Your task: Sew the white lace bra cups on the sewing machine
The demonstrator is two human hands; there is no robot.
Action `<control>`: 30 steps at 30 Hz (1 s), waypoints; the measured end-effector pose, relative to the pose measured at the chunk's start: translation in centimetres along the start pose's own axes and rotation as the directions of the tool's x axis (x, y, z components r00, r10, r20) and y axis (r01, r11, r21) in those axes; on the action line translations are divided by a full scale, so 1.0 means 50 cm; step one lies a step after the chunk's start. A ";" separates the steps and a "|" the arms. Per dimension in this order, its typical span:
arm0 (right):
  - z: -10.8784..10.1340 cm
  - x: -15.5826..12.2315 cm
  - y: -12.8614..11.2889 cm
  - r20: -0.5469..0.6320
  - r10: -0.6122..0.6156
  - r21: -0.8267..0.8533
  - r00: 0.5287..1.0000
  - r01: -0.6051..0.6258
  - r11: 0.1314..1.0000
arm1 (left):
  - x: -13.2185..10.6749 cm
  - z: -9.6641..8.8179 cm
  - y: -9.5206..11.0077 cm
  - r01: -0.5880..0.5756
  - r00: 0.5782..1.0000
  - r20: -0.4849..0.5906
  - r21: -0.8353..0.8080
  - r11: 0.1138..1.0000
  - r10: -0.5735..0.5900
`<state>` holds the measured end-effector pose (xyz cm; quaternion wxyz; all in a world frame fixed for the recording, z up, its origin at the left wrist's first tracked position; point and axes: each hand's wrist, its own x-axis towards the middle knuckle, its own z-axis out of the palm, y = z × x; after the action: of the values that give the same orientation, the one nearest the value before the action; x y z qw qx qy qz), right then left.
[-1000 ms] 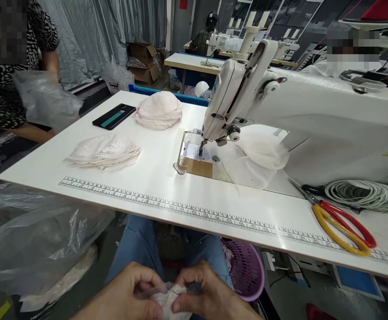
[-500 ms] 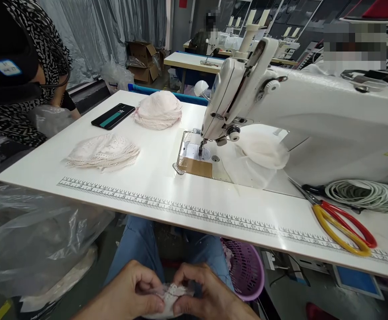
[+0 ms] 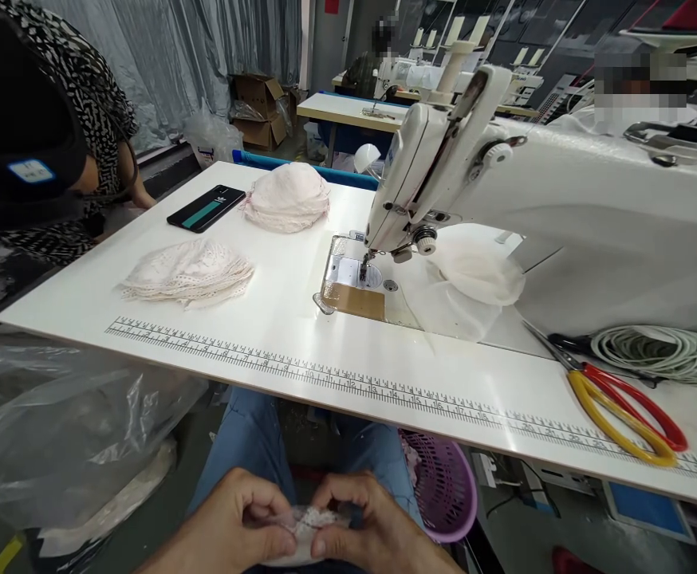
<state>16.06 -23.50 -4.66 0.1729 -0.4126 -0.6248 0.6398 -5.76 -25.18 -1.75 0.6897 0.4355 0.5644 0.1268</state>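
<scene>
Low in the head view, below the table's front edge, my left hand (image 3: 232,526) and my right hand (image 3: 364,526) pinch a small piece of white lace fabric (image 3: 311,522) between thumbs and fingers, over my lap in blue jeans (image 3: 253,442). Above them stretches the white sewing table (image 3: 301,343) with a printed ruler (image 3: 384,392) along its front. The white sewing machine (image 3: 504,199) stands on the right, its needle (image 3: 361,267) over the plate.
Two stacks of lace pieces (image 3: 190,271) (image 3: 287,198) and a black phone (image 3: 205,208) lie on the left. Scissors with red and yellow handles (image 3: 617,399) and coiled cord (image 3: 665,351) lie right. A purple basket (image 3: 444,486) and plastic bags (image 3: 55,422) sit below. A person in a patterned top (image 3: 55,135) leans in at the left.
My fingers have shifted slightly on the lace piece. The person at the left has bent down lower beside the table and the plastic bag they held is out of sight.
</scene>
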 end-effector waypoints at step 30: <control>0.008 0.015 -0.015 0.005 -0.057 0.137 0.998 0.056 0.989 | -0.031 0.020 0.048 0.015 0.995 -0.098 0.187 0.982 0.004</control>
<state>15.12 -23.08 -4.24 0.2162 -0.3793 -0.5914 0.6779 -4.62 -25.26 1.08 0.6175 0.4903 0.6081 0.0923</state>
